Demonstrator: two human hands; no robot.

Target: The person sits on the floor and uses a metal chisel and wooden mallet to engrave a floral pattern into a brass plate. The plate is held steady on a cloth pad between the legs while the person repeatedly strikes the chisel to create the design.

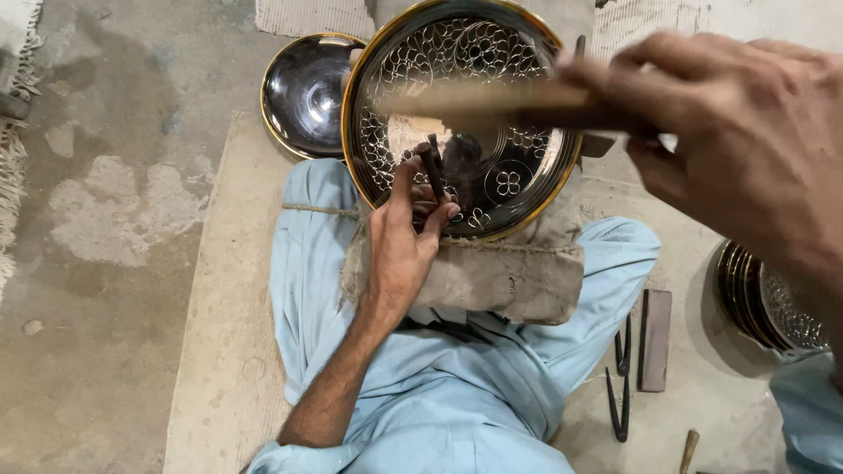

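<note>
Nearest you, your right hand [755,149] fills the upper right of the view, its fingers curled tight around a blurred brown wooden handle [492,104] that runs leftward from them across the work. Below those fingers, well apart on the bare concrete floor [105,263], lie a flat dark rectangular sharpening stone [655,341] and a pair of thin black metal dividers [621,386], with open floor between them.

Further out, your left hand [402,241] rests over your pale blue cloth lap [439,386]. Its thumb and fingertips pinch a short dark metal chisel [433,171], held nearly upright, the tip touching the round black engraved metal plate with a gold rim [461,114]. The plate leans on a grey, rough, dusty cloth cushion [492,276] just under your left fingers. Its polished face is cut with looping petal and flower patterns; the near rim sits just beside your fingertips.

Beyond and left of the chisel, a smaller plain black glossy bowl with a gold rim [303,92] lies partly tucked behind the plate's edge. Far right of your right fingers, a stack of similar engraved plates [768,298] stands on edge.
</note>
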